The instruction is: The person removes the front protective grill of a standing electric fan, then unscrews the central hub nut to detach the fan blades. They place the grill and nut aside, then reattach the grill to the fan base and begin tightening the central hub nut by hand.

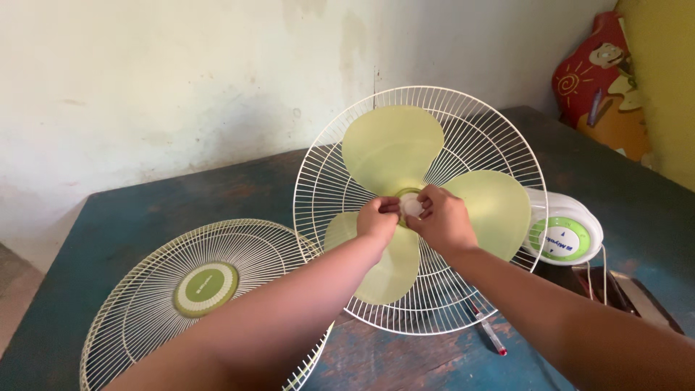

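Item: fan (420,210), part-dismantled, on a worn blue table (108,217).

Hands. Our left hand (378,219) and right hand (443,219) meet at the hub. Both sets of fingers are curled close around the small white cap (413,206) at the centre of the blade (394,148); the cap shows between them, pinched from either side. How hard each hand grips, we cannot tell.

Fan body. It stands tilted, facing us, the rear grille (463,123) behind the pale green blade, three lobes. The white motor housing with its green control dial (563,237) sits behind on the right, touching the grille.

Loose parts. The front grille (206,289) lies flat on the table to the left, its rim just beside the rear grille, under our left forearm. A red-tipped pen or small tool (489,334) lies on the table below the fan; which it is, we cannot tell.

Background. Plain wall; a coloured cartoon board (601,87) leans in the far right corner.

Risks, as we judge them:
- The fan is propped, not fixed; twisting the cap could rock it or tip it backward.
- The blade turns freely, so the cap may spin with it unless a lobe is held.
- The cap is small; it could slip out and roll off the table.
- Our left forearm could press on and bend the front grille.
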